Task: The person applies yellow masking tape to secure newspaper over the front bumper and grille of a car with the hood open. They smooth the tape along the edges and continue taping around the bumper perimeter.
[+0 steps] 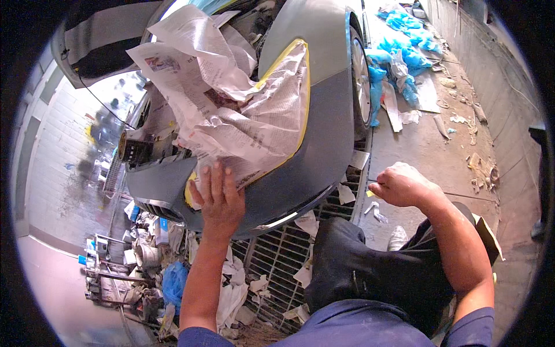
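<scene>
My left hand (218, 199) lies with fingers stretched out on the lower edge of a newspaper sheet (260, 124), where it meets the grey front bumper (272, 199) of a car. Yellow masking tape (306, 110) holds the sheet's outer edge around the headlight area. More crumpled newspaper (191, 29) rises loosely over the engine bay. Off the car to the right, my right hand (406, 185) is closed, its fingers curled together. A small yellow bit (370, 194) shows by its fingertips; whether it is held, I cannot tell.
Under the bumper runs a metal floor grating (283, 254) strewn with paper scraps. Blue plastic sheeting (399, 40) and debris lie beside the front wheel (359, 78). A cluttered rack (110, 272) and a blue bag (174, 283) stand left. A concrete wall (491, 58) bounds the right.
</scene>
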Tool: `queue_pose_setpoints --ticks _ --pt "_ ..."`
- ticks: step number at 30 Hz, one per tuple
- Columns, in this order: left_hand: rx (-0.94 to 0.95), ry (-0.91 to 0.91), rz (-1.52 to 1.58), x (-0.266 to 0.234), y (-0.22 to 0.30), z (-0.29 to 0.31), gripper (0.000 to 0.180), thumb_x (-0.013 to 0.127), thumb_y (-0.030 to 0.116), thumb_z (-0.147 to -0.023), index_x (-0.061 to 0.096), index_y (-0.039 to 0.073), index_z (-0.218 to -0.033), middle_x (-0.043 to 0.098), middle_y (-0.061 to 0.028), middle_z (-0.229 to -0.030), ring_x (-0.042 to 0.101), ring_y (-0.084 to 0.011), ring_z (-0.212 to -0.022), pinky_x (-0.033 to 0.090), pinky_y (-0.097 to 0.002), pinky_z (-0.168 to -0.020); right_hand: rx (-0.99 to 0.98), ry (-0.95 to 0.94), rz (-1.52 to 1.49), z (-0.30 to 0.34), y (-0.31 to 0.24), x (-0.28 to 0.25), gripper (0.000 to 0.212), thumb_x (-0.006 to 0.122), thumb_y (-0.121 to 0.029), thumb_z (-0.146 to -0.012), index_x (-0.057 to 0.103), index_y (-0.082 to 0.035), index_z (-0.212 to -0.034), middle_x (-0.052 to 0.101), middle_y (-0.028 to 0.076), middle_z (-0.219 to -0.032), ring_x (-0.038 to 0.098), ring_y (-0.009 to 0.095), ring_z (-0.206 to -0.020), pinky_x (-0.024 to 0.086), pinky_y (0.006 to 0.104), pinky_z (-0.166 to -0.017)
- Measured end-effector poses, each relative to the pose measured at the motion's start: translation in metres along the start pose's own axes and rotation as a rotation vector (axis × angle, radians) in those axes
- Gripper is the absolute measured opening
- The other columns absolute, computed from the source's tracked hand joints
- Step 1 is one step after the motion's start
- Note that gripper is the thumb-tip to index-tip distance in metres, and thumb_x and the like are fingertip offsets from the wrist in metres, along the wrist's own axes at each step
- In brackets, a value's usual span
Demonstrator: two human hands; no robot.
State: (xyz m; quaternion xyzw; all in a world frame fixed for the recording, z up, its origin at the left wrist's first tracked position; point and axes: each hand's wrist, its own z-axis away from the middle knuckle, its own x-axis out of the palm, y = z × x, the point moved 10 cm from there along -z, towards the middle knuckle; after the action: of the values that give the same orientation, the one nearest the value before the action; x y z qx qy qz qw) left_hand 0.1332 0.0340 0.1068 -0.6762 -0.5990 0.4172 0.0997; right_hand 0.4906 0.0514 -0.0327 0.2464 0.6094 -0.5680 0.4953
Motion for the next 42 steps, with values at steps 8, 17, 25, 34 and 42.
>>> queue_pose_setpoints --ticks 8,17,25,34,42 --pt "0.031 0.031 0.075 0.008 0.027 -0.025 0.057 0.069 0.021 -0.107 0.048 0.010 -0.159 0.047 -0.0159 -0.171 0.039 -0.0387 -0.164 0.015 -0.0720 -0.135 -0.054 0.017 -0.021 -0.003 -0.003 0.004 0.047 0.066 -0.039 -0.107 0.080 0.000 -0.085 0.074 0.028 -0.084 0.074 0.050 -0.084 0.060 0.0571 -0.081" --pt "0.000 0.109 0.043 0.005 0.037 -0.030 0.064 0.078 0.029 -0.104 0.050 0.009 -0.158 0.046 -0.0177 -0.171 0.040 -0.0430 -0.161 0.013 -0.0740 -0.135 -0.064 -0.005 -0.008 -0.009 -0.008 0.008 0.051 0.064 -0.043 -0.107 0.081 0.000 -0.086 0.078 0.027 -0.087 0.077 0.049 -0.087 0.062 0.0571 -0.086" --pt "0.016 0.137 0.056 0.020 0.075 -0.068 0.074 0.081 0.028 -0.102 0.046 0.008 -0.164 0.043 -0.0182 -0.174 0.037 -0.0437 -0.164 0.012 -0.0763 -0.135 -0.051 0.009 -0.007 -0.007 -0.005 0.004 0.048 0.065 -0.041 -0.107 0.081 0.000 -0.088 0.077 0.027 -0.087 0.077 0.048 -0.088 0.062 0.0568 -0.085" --pt "-0.057 0.093 0.029 0.032 0.102 -0.095 0.097 0.091 0.032 -0.090 0.042 0.006 -0.170 0.038 -0.0196 -0.177 0.034 -0.0456 -0.166 0.007 -0.0776 -0.134 -0.035 0.058 -0.084 -0.011 -0.001 -0.011 0.050 0.066 -0.043 -0.108 0.083 0.000 -0.089 0.078 0.027 -0.088 0.078 0.048 -0.090 0.063 0.0563 -0.088" --pt "-0.102 0.154 0.058 0.015 0.115 -0.094 0.079 0.087 0.035 -0.097 0.054 0.005 -0.163 0.046 -0.0171 -0.170 0.039 -0.0427 -0.162 0.011 -0.0728 -0.136 -0.211 0.093 -0.261 -0.027 -0.025 -0.009 0.044 0.069 -0.038 -0.110 0.075 0.003 -0.093 0.071 0.023 -0.082 0.072 0.046 -0.083 0.055 0.0557 -0.077"
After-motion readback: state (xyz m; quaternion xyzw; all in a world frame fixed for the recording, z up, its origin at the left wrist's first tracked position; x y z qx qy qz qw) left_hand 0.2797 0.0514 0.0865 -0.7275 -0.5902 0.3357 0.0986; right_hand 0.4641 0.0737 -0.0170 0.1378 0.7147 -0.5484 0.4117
